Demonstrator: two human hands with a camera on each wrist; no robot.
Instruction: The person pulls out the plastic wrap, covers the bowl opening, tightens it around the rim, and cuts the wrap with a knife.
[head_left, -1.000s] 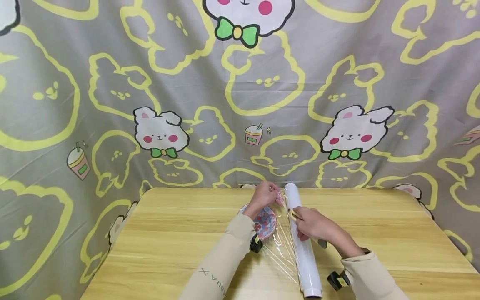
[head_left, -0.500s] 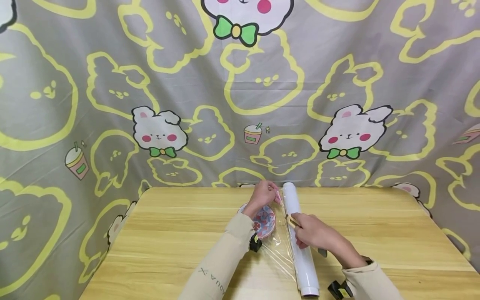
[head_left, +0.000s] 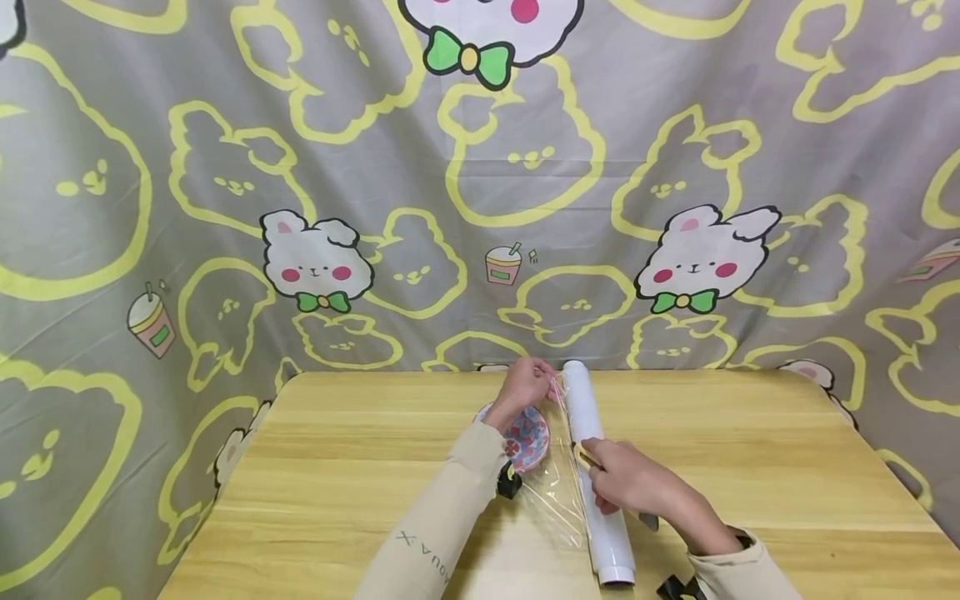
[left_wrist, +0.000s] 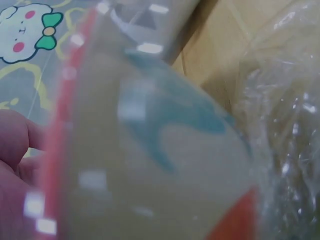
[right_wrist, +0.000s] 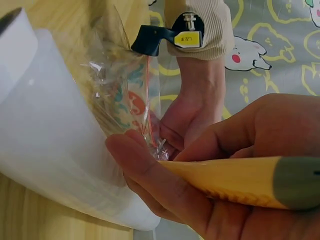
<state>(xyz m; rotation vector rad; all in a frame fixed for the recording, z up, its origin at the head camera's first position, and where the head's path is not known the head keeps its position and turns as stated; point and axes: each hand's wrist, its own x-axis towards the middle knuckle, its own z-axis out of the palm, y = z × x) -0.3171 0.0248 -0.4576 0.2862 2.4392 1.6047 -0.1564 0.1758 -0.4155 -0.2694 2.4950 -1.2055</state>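
Note:
A long white roll of cling film (head_left: 596,475) lies on the table, pointing away from me. Clear film (head_left: 558,500) stretches from it leftward over a round bowl (head_left: 531,440) with a blue and red pattern and a pink rim. Beyond the bowl, my left hand (head_left: 527,382) pinches the film near the far end of the roll. My right hand (head_left: 630,475) grips a yellow-handled cutter (right_wrist: 235,180) with a grey end, its front held against the film along the roll's left side. The blade cannot be made out. In the left wrist view the film-covered bowl (left_wrist: 165,130) looms close.
The wooden tabletop (head_left: 360,467) extends to both sides of the roll. A grey patterned curtain (head_left: 420,167) hangs directly behind its far edge. Black camera mounts (head_left: 509,481) sit at the wrists.
My right hand has drawn the cutter a short way toward me along the roll. My left hand keeps its hold on the film, almost unmoved.

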